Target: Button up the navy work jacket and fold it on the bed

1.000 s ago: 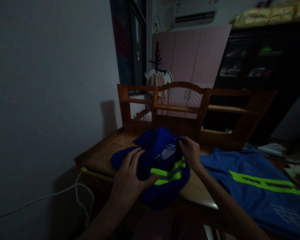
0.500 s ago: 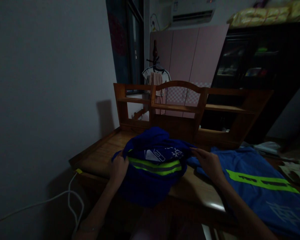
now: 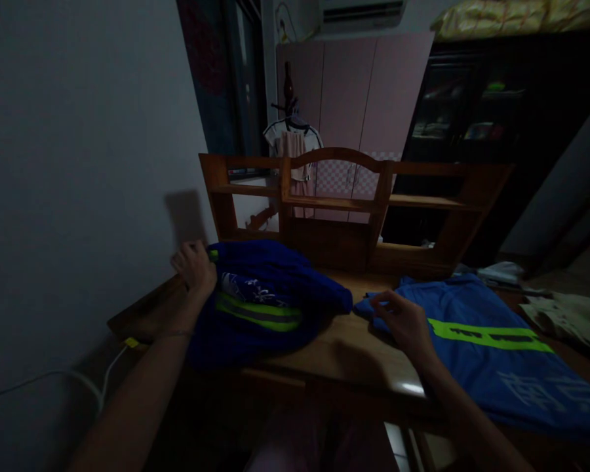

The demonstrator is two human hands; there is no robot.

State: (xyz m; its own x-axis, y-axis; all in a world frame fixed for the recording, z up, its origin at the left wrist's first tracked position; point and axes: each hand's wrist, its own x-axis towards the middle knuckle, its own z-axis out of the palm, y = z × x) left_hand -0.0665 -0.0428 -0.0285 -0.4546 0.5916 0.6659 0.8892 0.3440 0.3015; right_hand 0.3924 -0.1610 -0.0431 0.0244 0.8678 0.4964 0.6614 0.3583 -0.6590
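A crumpled dark blue shirt (image 3: 275,262) with a yellow-green and grey reflective band and white printing lies on the wooden desk (image 3: 324,347). My left hand (image 3: 195,267) is closed on its upper left edge, beside the wall; the fingertips are partly hidden. My right hand (image 3: 400,321) is right of the dark shirt and apart from it, fingers curled in a loose pinch with nothing visible in them. Behind those fingers is the sleeve end of a lighter blue shirt (image 3: 472,367), spread flat with a similar band and white lettering.
A wooden shelf rack (image 3: 334,204) stands along the desk's back edge. On the left are the wall (image 3: 103,164) and a white cable (image 3: 86,380). Pale cloth (image 3: 570,318) lies at far right. Clothes (image 3: 292,141) hang on a stand before a pink wardrobe (image 3: 344,98).
My left hand has drawn the dark blue shirt left and up. My right hand has let go of its right side, which now lies on the desk. The view has shifted slightly.
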